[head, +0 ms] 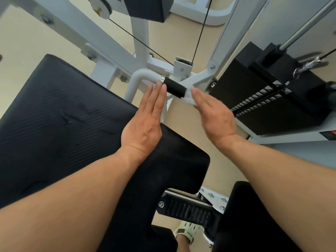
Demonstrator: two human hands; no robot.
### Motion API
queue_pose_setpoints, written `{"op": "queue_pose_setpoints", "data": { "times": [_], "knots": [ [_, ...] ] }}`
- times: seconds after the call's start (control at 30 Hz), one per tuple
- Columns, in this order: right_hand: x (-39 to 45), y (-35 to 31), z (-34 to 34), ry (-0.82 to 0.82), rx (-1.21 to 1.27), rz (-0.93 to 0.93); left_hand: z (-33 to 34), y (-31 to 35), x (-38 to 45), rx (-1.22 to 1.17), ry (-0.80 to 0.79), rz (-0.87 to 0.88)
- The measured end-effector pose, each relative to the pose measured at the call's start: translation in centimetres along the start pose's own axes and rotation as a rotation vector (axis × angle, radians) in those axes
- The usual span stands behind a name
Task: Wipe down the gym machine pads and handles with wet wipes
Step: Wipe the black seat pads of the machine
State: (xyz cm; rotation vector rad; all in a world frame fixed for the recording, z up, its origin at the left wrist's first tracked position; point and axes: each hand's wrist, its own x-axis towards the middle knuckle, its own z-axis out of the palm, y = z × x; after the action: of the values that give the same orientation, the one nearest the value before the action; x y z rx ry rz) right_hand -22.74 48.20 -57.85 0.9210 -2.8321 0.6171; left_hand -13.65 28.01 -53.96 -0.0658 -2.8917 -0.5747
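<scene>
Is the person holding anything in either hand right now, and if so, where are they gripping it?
The right hand holds a white wet wipe against the end of the black handle grip. The left hand is flat and holds nothing.

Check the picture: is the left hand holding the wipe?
No; the left hand is flat and bare, while the wipe sits under the right hand.

Pad (pixel 54 110): black ribbed vinyl, matt. Handle grip (pixel 174 88): black foam. Frame (pixel 140 50): white painted metal, smooth.

A black foam handle (pixel 174 88) juts from a white tube, a white wipe (pixel 189 99) wrapped at its end. A large black ribbed pad (pixel 60 113) lies to the left.
</scene>
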Motion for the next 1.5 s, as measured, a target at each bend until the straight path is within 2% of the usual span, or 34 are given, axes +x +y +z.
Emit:
{"op": "queue_pose_setpoints", "data": {
  "times": [0.1, 0.17, 0.23, 0.33, 0.43, 0.5, 0.57, 0.63, 0.73, 0.8, 0.87, 0.93, 1.0, 1.07, 1.13, 1.23, 1.33, 1.4, 1.5],
  "knots": [
    [-2.1, 0.3, -2.8, -0.068, 0.078, 0.219, 0.0, 0.0, 0.0, 0.016, -0.005, -0.02],
    [-2.8, -1.8, -4.1, -0.029, 0.121, 0.393, 0.0, 0.1, -0.1, -0.008, -0.005, -0.043],
    [-3.7, -5.2, -4.3, 0.01, 0.185, 0.474, -0.4, 0.4, -0.1, -0.072, -0.017, -0.079],
    [-6.8, -10.5, -2.5, -0.162, 0.325, 0.383, -2.7, 1.1, -0.6, -0.303, 0.027, -0.268],
    [-11.3, -15.1, -0.8, -0.253, 0.364, 0.202, -5.9, 1.8, -3.4, -0.482, 0.255, -0.503],
    [-13.6, -17.6, -0.3, -0.275, 0.349, 0.035, -7.5, 2.2, -6.9, -0.493, 0.331, -0.543],
    [-14.7, -18.1, 0.4, -0.299, 0.311, -0.127, -8.4, 2.3, -10.1, -0.465, 0.339, -0.555],
    [-13.6, -17.1, 1.5, -0.257, 0.274, -0.113, -8.6, 2.2, -12.5, -0.436, 0.34, -0.562],
    [-9.0, -15.7, 1.8, -0.267, 0.188, 0.049, -8.8, 2.1, -14.5, -0.385, 0.309, -0.509],
    [-6.4, -16.4, 1.7, -0.31, 0.193, 0.13, -8.9, 1.9, -15.2, -0.37, 0.297, -0.493],
    [-6.8, -18.4, 2.2, -0.284, 0.183, 0.143, -8.9, 1.6, -15.5, -0.36, 0.311, -0.502],
    [-10.7, -21.0, 2.8, -0.275, 0.165, -0.035, -9.1, 1.4, -15.7, -0.362, 0.337, -0.522],
    [-15.8, -22.6, 2.7, -0.387, 0.143, -0.279, -9.2, 1.4, -16.0, -0.382, 0.339, -0.547],
    [-17.6, -22.0, 2.1, -0.436, 0.165, -0.383, -9.1, 1.5, -16.3, -0.387, 0.325, -0.547],
    [-16.2, -20.7, 2.0, -0.376, 0.184, -0.293, -8.9, 1.5, -16.6, -0.36, 0.314, -0.533],
    [-10.8, -18.9, 2.1, -0.239, 0.149, 0.066, -8.5, 1.4, -16.8, -0.312, 0.314, -0.539],
    [-4.2, -18.7, 2.0, -0.289, 0.122, 0.177, -8.6, 1.4, -17.2, -0.257, 0.312, -0.521],
    [-1.6, -20.1, 2.2, -0.34, 0.138, 0.11, -8.8, 1.1, -17.6, -0.248, 0.32, -0.511],
    [-3.5, -22.8, 3.0, -0.339, 0.081, -0.266, -9.3, 0.4, -17.9, -0.263, 0.372, -0.536]
  ]
}}
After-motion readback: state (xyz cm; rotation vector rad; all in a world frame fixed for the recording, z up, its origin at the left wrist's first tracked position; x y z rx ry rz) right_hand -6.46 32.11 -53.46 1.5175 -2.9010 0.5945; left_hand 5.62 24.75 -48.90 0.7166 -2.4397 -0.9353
